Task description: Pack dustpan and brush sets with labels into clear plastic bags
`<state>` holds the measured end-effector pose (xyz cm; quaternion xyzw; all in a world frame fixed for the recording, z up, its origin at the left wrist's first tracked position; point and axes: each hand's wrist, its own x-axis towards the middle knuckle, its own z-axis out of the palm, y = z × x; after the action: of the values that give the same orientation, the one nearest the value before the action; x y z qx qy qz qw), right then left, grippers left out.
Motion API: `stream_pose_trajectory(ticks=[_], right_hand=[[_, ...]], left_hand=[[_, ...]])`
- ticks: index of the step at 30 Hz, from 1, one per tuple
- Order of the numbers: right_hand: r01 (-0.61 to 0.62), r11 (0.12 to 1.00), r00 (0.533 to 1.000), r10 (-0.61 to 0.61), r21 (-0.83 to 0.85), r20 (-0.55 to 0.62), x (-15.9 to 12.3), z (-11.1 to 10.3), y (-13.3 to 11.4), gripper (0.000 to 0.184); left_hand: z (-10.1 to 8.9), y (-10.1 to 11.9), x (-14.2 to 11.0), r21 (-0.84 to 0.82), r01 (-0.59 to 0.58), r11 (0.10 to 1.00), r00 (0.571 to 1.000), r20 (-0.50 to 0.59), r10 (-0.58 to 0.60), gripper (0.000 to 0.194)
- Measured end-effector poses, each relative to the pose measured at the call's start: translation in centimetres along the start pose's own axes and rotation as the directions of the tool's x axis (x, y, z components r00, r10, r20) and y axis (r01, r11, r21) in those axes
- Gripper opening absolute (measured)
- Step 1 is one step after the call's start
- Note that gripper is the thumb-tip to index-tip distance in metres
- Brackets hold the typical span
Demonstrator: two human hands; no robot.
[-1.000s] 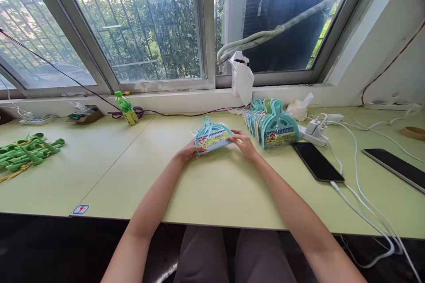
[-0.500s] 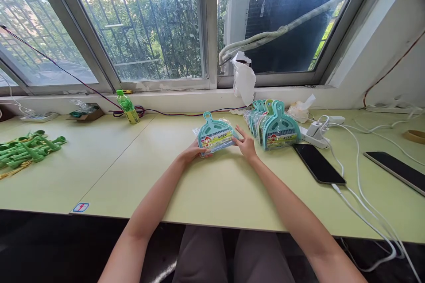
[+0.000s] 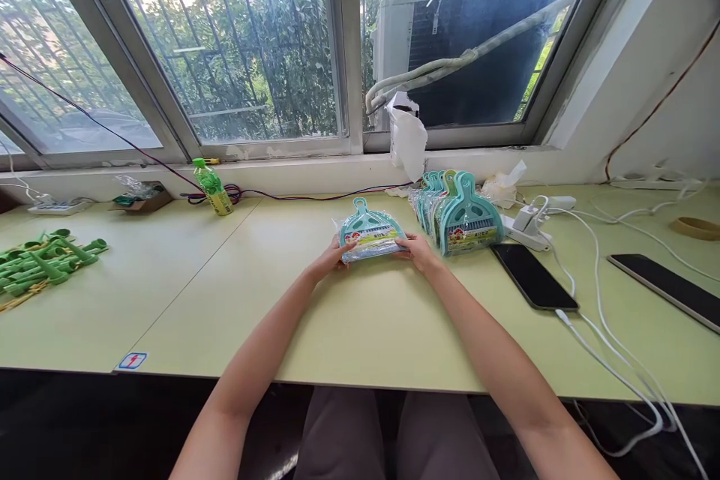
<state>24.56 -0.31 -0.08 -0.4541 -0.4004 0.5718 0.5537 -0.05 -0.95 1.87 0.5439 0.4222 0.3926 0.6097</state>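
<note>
A teal mini dustpan and brush set (image 3: pixel 371 232) in clear plastic wrap lies between my hands over the table. My left hand (image 3: pixel 333 256) grips its left lower corner, thumb on the front. On the right lower corner, my right hand (image 3: pixel 419 250) is closed with its thumb on the front too. The handle loop points away from me, and a yellow printed label crosses the front. Just right of my right hand stands a row of similar wrapped dustpan sets (image 3: pixel 469 217), packed one behind another.
Right of the row are a white power strip (image 3: pixel 526 231), a phone (image 3: pixel 534 276) on a cable, and a second phone (image 3: pixel 669 289). A green bottle (image 3: pixel 212 187) stands at the back left. Green plastic pieces (image 3: pixel 48 262) lie far left, near a small cardboard box (image 3: pixel 143 197).
The dustpan set has turned from tilted to nearly level. My right hand has moved down its right side to the lower corner. The camera view has shifted slightly.
</note>
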Motion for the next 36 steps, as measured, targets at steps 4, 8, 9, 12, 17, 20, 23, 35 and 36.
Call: stream_pose_trajectory(ticks=[4, 8, 9, 12, 17, 20, 23, 35, 36], right_hand=[[0.003, 0.999, 0.994, 0.002, 0.041, -0.111, 0.3, 0.2, 0.4, 0.011], [0.002, 0.995, 0.990, 0.013, 0.100, -0.142, 0.4, 0.6, 0.7, 0.007], [0.002, 0.994, 0.991, 0.013, 0.109, -0.135, 0.3, 0.6, 0.7, 0.007], [0.000, 0.994, 0.994, 0.013, 0.113, -0.113, 0.2, 0.8, 0.7, 0.008], [0.017, 0.994, 0.996, -0.008, 0.106, -0.084, 0.1, 1.2, 1.0, 0.011], [0.037, 0.996, 0.999, -0.034, 0.082, -0.035, 0.3, 1.3, 1.3, 0.015], [0.042, 0.999, 0.999, -0.042, 0.032, -0.003, 0.5, 1.1, 1.3, 0.021], [0.077, 0.994, 0.997, -0.076, -0.071, 0.013, 0.4, 1.5, 1.5, 0.031], [0.064, 0.995, 0.998, -0.064, -0.074, 0.003, 0.4, 1.6, 1.5, 0.032]], left_hand=[[0.9, 0.3, -0.2, 0.004, -0.093, 0.996, 0.992, -0.080, 0.093, 0.094], [1.1, 0.1, -0.3, 0.226, -0.268, 0.937, 0.961, -0.009, 0.277, 0.082], [1.1, -0.1, -0.3, 0.306, -0.309, 0.900, 0.944, -0.020, 0.330, 0.072], [1.2, -0.8, 0.1, 0.478, -0.343, 0.808, 0.884, -0.127, 0.450, 0.036], [1.3, -1.4, 0.5, 0.474, -0.245, 0.846, 0.875, -0.269, 0.403, 0.035], [1.0, -1.4, 0.7, 0.374, -0.172, 0.911, 0.855, -0.403, 0.327, 0.062], [0.4, -1.4, 1.4, 0.219, -0.059, 0.974, 0.897, -0.417, 0.148, 0.066], [-0.7, -3.9, 3.2, 0.208, -0.187, 0.960, 0.891, -0.375, 0.255, 0.026], [-0.7, -3.9, 3.2, 0.168, -0.203, 0.965, 0.901, -0.355, 0.251, 0.027]])
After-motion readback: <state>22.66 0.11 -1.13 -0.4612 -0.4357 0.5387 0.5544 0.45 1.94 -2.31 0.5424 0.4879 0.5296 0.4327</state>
